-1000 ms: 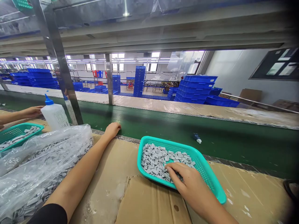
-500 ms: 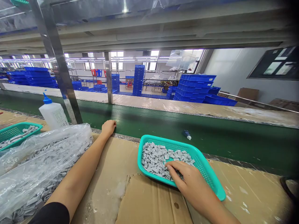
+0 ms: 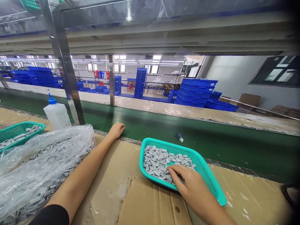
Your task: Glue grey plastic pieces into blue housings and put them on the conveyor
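Note:
My right hand (image 3: 191,184) reaches into a turquoise perforated basket (image 3: 212,173). Its thumb and forefinger are pinched together among small grey plastic pieces (image 3: 156,161), with the exact grip partly hidden. At the near edge of the green conveyor belt (image 3: 150,125), my left hand (image 3: 117,130) rests with its fingers curled under. Whatever it may hold is hidden. A small dark blue item with a white tip (image 3: 180,137) lies on the belt just beyond the basket.
On the left, a clear plastic bag (image 3: 53,156) bulges with grey pieces beside a white bottle with a blue nozzle (image 3: 57,114). Another turquoise basket (image 3: 35,126) is behind the bag. A metal post (image 3: 64,68) rises by the belt. Blue crates (image 3: 197,90) are stacked beyond.
The dark blue item has shifted left along the belt. My left hand has moved slightly right along the belt's edge. My right hand stays in the basket; the view has tilted a little.

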### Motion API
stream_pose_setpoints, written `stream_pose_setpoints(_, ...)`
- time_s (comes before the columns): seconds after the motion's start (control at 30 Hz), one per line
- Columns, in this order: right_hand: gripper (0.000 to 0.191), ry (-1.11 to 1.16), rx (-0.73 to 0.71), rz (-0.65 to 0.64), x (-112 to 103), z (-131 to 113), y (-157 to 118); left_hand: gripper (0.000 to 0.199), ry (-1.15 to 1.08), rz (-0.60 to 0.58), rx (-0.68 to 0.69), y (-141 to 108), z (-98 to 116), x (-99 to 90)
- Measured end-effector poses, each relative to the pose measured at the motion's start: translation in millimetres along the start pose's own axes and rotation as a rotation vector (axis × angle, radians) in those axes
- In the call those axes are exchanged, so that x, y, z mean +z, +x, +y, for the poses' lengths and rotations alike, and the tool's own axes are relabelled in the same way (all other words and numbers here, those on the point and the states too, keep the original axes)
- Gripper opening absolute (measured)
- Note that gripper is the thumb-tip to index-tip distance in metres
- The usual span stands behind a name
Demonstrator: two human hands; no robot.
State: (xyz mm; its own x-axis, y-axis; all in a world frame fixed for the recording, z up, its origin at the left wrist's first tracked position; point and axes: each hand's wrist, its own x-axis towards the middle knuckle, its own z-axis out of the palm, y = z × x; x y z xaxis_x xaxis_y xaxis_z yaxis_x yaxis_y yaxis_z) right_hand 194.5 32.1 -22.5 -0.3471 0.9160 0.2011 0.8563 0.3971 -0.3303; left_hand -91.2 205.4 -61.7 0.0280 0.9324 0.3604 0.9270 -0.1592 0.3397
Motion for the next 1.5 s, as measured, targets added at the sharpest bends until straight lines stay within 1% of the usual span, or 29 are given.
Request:
stream_pose_setpoints(0.07, 0.028, 0.015, -0.006, -0.001, 0.0, -0.1, 0.8, 0.024, 0.002, -0.018, 0.061, 1.0, 13.7, 6.7)
stream_pose_setpoints(0.13, 0.028, 0.025, -0.011, 0.001, 0.1, -0.5, 1.3, 0.023, 0.012, -0.035, 0.104, 0.5, 22.6, 13.8)
stream_pose_setpoints(0.2, 0.029, 0.026, -0.013, 0.004, 0.1, -1.2, 1.2, 0.025, 0.024, -0.046, 0.126, -0.7, 25.6, 19.6)
stream_pose_setpoints(0.3, 0.028, 0.026, -0.023, 0.023, -0.1, -1.9, 0.2, 0.030, 0.033, -0.050, 0.121, -2.3, 22.5, 23.9)
stream_pose_setpoints(0.43, 0.027, 0.029, -0.046, 0.054, -0.8, -2.3, -0.7, 0.032, 0.005, -0.063, 0.133, -2.3, 18.8, 20.8)
stream_pose_setpoints(0.57, 0.027, 0.031, -0.050, 0.064, -1.0, -3.2, -0.6, 0.021, -0.061, -0.073, 0.150, -2.3, 20.8, 14.4)
stream_pose_setpoints(0.63, 0.028, 0.028, -0.043, 0.058, -1.1, -3.5, -0.9, 0.018, -0.095, -0.065, 0.128, -2.7, 21.6, 12.7)
stream_pose_setpoints(0.7, 0.029, 0.039, -0.031, 0.041, -1.6, -3.4, -1.2, 0.019, -0.126, -0.050, 0.100, -3.2, 21.8, 12.5)
stream_pose_setpoints(0.83, 0.025, 0.072, 0.030, 0.059, -3.9, 0.4, 0.6, 0.020, -0.184, -0.016, 0.059, -4.2, 21.7, 13.1)
stream_pose_setpoints(0.87, 0.026, 0.073, 0.059, 0.048, -4.7, 2.2, 1.9, 0.020, -0.200, -0.009, 0.048, -4.4, 22.0, 12.8)
stream_pose_setpoints(0.93, 0.030, 0.086, 0.100, -0.034, -6.4, 6.3, 5.1, 0.018, -0.235, 0.005, 0.023, -4.7, 23.6, 11.4)
stream_pose_setpoints(1.03, 0.031, 0.157, 0.098, -0.167, -8.7, 12.1, 9.4, 0.008, -0.299, 0.034, -0.017, -4.8, 28.8, 9.0)
stream_pose_setpoints(1.07, 0.031, 0.181, 0.098, -0.180, -9.3, 13.6, 10.0, 0.007, -0.321, 0.048, -0.030, -4.7, 31.5, 8.8)
stream_pose_setpoints(1.17, 0.028, 0.247, 0.138, -0.160, -9.6, 16.1, 8.7, 0.019, -0.370, 0.076, -0.057, -2.6, 42.4, 12.5)
stream_pose_setpoints(1.27, 0.023, 0.306, 0.167, -0.099, -7.7, 17.2, 5.7, 0.028, -0.389, 0.050, -0.035, 4.7, 58.7, 21.9)
stream_pose_setpoints(1.4, 0.025, 0.424, 0.214, 0.000, -4.1, 19.8, 5.0, 0.028, -0.373, -0.031, 0.078, 23.2, 88.8, 32.6)
stream_pose_setpoints(1.5, 0.028, 0.506, 0.259, 0.014, -2.4, 22.2, 5.9, 0.029, -0.357, -0.123, 0.213, 37.2, 113.0, 36.9)
